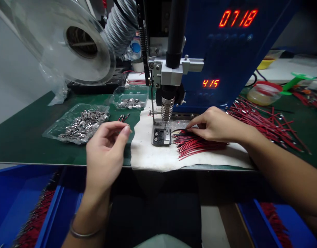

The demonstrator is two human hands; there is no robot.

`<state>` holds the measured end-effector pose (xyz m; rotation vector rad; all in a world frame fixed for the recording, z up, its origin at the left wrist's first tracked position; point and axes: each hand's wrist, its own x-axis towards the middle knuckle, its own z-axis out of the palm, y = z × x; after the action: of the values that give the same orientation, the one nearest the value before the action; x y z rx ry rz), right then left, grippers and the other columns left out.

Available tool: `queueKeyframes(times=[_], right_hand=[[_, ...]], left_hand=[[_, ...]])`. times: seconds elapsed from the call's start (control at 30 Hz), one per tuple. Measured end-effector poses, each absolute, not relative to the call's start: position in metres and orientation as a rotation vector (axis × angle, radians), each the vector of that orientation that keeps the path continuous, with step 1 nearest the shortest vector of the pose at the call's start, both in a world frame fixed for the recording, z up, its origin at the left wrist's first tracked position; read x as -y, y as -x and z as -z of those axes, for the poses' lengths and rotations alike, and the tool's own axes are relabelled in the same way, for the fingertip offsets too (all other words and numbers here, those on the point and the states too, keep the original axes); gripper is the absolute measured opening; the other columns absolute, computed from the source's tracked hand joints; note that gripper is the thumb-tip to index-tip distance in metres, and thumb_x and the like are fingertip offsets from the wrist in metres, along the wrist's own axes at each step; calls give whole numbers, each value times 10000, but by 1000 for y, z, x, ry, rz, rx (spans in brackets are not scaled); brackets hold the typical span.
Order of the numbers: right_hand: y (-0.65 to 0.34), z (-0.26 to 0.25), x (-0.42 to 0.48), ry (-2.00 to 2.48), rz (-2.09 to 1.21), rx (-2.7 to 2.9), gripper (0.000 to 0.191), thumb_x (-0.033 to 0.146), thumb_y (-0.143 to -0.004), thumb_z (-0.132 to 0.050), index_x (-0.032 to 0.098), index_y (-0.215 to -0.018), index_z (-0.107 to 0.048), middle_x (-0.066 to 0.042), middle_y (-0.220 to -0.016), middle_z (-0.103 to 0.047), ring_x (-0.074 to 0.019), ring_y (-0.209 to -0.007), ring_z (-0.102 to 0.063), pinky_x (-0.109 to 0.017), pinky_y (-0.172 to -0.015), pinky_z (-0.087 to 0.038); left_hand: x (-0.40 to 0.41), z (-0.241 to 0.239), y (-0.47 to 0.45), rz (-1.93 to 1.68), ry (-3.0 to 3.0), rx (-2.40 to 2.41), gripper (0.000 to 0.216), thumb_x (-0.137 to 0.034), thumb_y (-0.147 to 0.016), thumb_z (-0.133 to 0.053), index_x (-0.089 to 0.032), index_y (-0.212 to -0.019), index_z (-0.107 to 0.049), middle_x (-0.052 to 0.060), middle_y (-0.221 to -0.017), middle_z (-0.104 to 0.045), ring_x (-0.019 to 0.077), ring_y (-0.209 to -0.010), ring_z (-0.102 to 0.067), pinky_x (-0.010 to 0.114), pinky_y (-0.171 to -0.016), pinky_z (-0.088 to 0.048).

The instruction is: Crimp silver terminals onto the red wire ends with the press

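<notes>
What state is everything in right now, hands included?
left hand, grip nearly closed, contents unclear
right hand, grip closed on wires
wires, bunched roughly parallel
upper display, lit, 0718
lower display, lit, 415
front tray, open, holding metal parts
rear tray, open, partly filled
white sheet, flat, ragged-edged

The left grip (105, 151) is upright and curled, the right grip (216, 124) palm-down, pinching.

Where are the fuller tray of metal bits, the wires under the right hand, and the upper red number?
Fuller tray (53, 131): head view, bare plastic near its left corner.
Wires (196, 146): head view, middle of the bundle.
Upper red number (237, 18): head view, middle of the lit digits.
</notes>
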<state>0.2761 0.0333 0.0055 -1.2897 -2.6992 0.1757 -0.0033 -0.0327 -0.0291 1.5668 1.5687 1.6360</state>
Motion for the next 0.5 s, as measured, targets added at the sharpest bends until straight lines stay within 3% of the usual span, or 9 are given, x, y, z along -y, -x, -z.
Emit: queueKeyframes(times=[0.2,0.5], right_hand=[[-274,2,-36,1248,-205,2725,262,209,-856,-547,233,-969,-781,-26,-901,-772,-175,-787,-708,-266,-687,-495],[-270,2,-35,1290,-246,2704,237,221,-855,-556,216,-932,-780,-18,-832,-765,-120,-632,-646,-231,-610,-432]], left_hand=[[26,35,-33,-1640,-1411,-1325,171,-327,-877,-641,-220,-1002,-687,32,-944,-669,129,-784,-599,218,-671,-466],[22,49,-33,-1502,-1381,-1380,199,-354,-866,-640,-218,-999,-700,25,-859,-632,88,-562,-444,200,-472,-329]])
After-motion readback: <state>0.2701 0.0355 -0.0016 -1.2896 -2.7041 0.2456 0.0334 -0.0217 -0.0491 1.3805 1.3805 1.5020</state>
